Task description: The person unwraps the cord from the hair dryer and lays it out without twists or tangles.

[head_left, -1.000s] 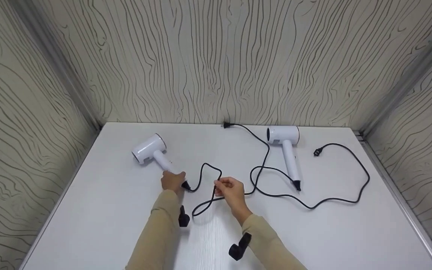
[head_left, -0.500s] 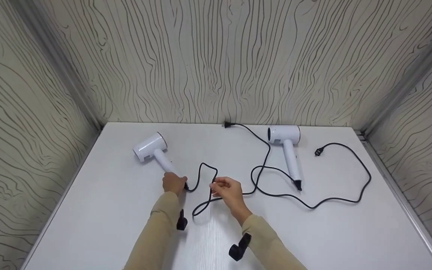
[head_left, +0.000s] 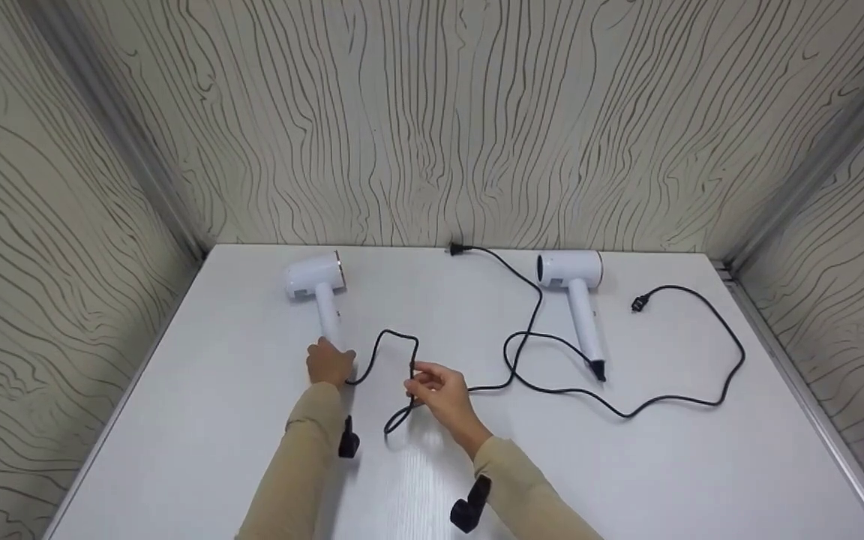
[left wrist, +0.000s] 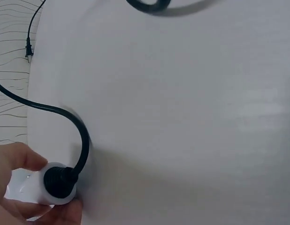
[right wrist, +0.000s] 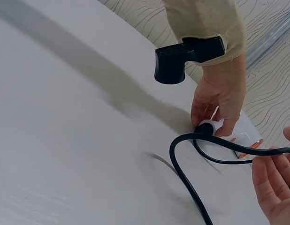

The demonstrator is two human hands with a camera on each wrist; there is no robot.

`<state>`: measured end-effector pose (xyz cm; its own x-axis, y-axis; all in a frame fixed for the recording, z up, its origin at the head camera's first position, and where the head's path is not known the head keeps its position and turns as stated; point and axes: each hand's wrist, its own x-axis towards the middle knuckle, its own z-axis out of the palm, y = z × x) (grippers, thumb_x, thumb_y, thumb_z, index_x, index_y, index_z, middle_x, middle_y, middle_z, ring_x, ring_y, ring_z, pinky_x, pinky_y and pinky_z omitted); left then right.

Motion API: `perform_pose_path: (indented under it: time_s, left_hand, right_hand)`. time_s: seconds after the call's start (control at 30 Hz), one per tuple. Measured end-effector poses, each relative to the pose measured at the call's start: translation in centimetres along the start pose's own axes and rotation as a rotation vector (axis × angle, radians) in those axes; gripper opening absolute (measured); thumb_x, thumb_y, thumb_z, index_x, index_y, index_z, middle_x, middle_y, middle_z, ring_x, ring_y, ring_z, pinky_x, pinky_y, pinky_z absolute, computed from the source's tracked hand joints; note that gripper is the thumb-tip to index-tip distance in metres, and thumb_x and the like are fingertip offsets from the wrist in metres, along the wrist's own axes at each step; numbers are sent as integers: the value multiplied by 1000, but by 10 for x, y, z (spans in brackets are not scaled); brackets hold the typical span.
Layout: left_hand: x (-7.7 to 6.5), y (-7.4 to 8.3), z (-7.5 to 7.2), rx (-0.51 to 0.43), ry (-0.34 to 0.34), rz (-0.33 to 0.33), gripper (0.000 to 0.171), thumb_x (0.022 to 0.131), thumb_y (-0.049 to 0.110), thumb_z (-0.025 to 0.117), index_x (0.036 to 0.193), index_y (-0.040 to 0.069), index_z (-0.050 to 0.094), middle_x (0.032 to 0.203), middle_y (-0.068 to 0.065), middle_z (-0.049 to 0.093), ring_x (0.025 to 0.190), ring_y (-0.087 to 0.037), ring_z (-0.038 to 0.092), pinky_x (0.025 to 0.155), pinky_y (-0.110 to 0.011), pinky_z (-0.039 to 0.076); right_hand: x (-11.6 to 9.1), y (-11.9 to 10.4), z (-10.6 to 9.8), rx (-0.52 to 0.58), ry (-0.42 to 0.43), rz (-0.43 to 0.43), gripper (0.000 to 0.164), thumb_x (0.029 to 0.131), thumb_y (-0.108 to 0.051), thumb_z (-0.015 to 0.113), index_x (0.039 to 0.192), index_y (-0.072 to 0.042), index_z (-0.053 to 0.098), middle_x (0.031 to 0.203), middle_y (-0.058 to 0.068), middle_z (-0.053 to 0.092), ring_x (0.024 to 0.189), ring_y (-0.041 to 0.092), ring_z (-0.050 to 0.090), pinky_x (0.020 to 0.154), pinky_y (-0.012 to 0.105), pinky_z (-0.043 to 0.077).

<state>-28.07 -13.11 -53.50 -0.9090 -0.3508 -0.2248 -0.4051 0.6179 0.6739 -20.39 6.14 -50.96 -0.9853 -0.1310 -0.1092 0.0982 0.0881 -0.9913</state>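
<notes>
A white hair dryer [head_left: 315,276] lies at the left of the white table, its barrel toward the back wall. My left hand [head_left: 328,363] grips the lower end of its handle, covering that end in the head view. In the left wrist view the black cord [left wrist: 83,136] leaves the handle's end through a dark sleeve, with thumb and fingers around the white grip. To the right, my right hand [head_left: 443,394] pinches this cord between thumb and fingers. The right wrist view shows the cord [right wrist: 185,180] raised in a curve, with a small loop below my hand.
A second white hair dryer [head_left: 571,268] lies at the back right. Its cord [head_left: 657,400] crosses the first dryer's cord near the middle. One plug [head_left: 457,249] lies by the back wall, another plug [head_left: 640,303] at right. Patterned walls [head_left: 432,135] enclose the table.
My left hand has shifted left, turning the hair dryer so that its handle stands straighter and its barrel sits farther right. My right hand has moved left and slightly down with the cord.
</notes>
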Motion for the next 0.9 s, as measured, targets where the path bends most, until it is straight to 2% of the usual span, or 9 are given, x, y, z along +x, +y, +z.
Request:
perform_pose_path:
  time_s: [0.13,0.23,0.3,0.4,0.53,0.6,0.73,0.83,0.9]
  left_hand:
    - [2,-8,-5,-19,62,27,46,89,11,59,124,-16,47,119,-34,55,114,-46,55,98,-52,49]
    - [-1,-12,-10,-25,61,10,45,88,13,60,120,-16,48,115,-34,58,111,-45,58,95,-51,52]
    - [-3,-12,-13,-16,35,-4,45,86,14,62,116,-16,49,112,-34,60,107,-45,61,90,-49,54]
    - [-7,-12,-17,13,8,1,40,83,12,64,110,-16,51,107,-34,63,101,-43,64,84,-47,57]
    - [-8,-13,-20,9,25,34,33,84,5,62,107,-16,53,105,-35,64,98,-44,66,82,-47,58]
    - [-6,-15,-20,0,49,46,30,84,2,59,106,-17,54,104,-36,64,97,-45,65,81,-48,58]
    - [0,-25,-21,0,113,77,25,85,-2,57,103,-18,56,101,-36,62,95,-46,64,82,-50,57]
    - [7,-33,-23,-17,163,94,26,84,-6,57,107,-19,56,103,-36,61,99,-46,63,87,-51,55]
    - [10,-38,-25,-34,187,101,31,85,-7,56,113,-20,54,108,-37,60,104,-48,60,93,-52,53]
  right_hand:
    - [-2,2,2,-41,-16,-17,40,90,-6,63,124,14,55,98,24,66,85,20,68,77,37,62]
    - [-3,4,2,-59,-28,-22,38,90,-5,62,122,15,56,99,26,66,84,21,68,78,39,61]
    - [-3,7,1,-97,-40,-45,37,90,-5,62,120,15,58,98,26,66,82,17,68,76,35,62]
    - [-3,12,1,-194,-63,-103,35,89,-8,65,116,13,61,95,24,68,81,12,66,71,22,59]
    - [-5,16,1,-304,-104,-185,36,87,-13,69,114,10,63,95,21,70,85,16,67,73,14,54]
    - [-6,18,0,-335,-131,-208,40,86,-16,71,115,10,63,97,20,71,87,22,69,76,16,56]
    - [-8,22,-2,-396,-186,-235,47,83,-20,75,119,7,62,103,19,70,96,31,68,84,33,59]
    - [-8,25,-5,-470,-208,-242,46,83,-20,75,120,5,62,108,18,69,102,32,67,88,41,57]
    - [-9,28,-8,-531,-202,-249,41,84,-16,73,118,5,63,109,18,68,103,32,66,90,41,56]
